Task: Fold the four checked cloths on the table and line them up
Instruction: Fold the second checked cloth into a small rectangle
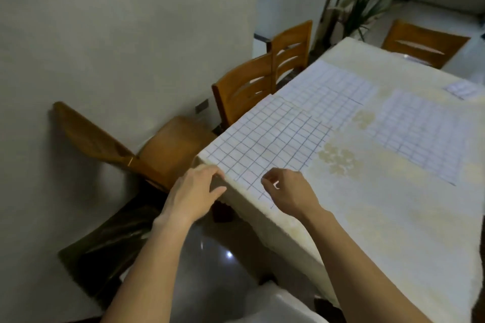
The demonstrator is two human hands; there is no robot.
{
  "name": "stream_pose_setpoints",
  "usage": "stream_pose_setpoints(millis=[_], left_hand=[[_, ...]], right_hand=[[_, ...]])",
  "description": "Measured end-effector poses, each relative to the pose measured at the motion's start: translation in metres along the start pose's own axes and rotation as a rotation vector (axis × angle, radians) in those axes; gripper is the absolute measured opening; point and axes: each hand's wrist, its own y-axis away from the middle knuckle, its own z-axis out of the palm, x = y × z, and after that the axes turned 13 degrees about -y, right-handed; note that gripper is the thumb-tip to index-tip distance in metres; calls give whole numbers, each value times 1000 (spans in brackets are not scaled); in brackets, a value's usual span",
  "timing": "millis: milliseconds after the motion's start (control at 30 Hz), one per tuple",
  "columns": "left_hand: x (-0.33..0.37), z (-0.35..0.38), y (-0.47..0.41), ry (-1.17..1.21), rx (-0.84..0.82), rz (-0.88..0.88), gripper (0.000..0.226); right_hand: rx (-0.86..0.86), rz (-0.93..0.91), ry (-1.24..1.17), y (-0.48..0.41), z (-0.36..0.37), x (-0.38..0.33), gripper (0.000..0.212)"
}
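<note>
Four white checked cloths lie flat on the cream table (pixel 380 207). The nearest cloth (pixel 267 139) covers the table's near left corner and hangs slightly over the edge. A second cloth (pixel 333 92) lies behind it, a third cloth (pixel 425 134) to the right, and only a corner of a fourth cloth (pixel 464 89) shows at the far right. My left hand (pixel 194 191) touches the nearest cloth's corner at the table's corner, fingers loosely bent. My right hand (pixel 286 191) pinches the same cloth's near edge, fingers curled.
Three wooden chairs stand along the table's left side: one (pixel 136 147) turned away near the wall, two (pixel 244 89) (pixel 291 47) pushed in. Another chair (pixel 422 42) stands at the far end. A plant (pixel 367 0) is behind. The dark floor (pixel 210 257) is glossy.
</note>
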Motion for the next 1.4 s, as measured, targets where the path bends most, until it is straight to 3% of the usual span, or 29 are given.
stream_pose_setpoints(millis=[200, 500, 1033, 1200, 1400], left_hand=[[-16, -5, -66, -27, -3, 55, 29], [-35, -27, -155, -202, -77, 12, 44], [53, 51, -303, -396, -357, 384, 60], [62, 93, -334, -445, -454, 433, 72], [61, 117, -369, -388, -462, 436, 70]], right_hand=[[88, 60, -98, -58, 17, 10, 36], [154, 107, -68, -193, 53, 36, 67], [208, 416, -171, -235, 18, 139, 68], [204, 444, -43, -240, 23, 140, 66], [191, 442, -27, -277, 47, 121, 59]])
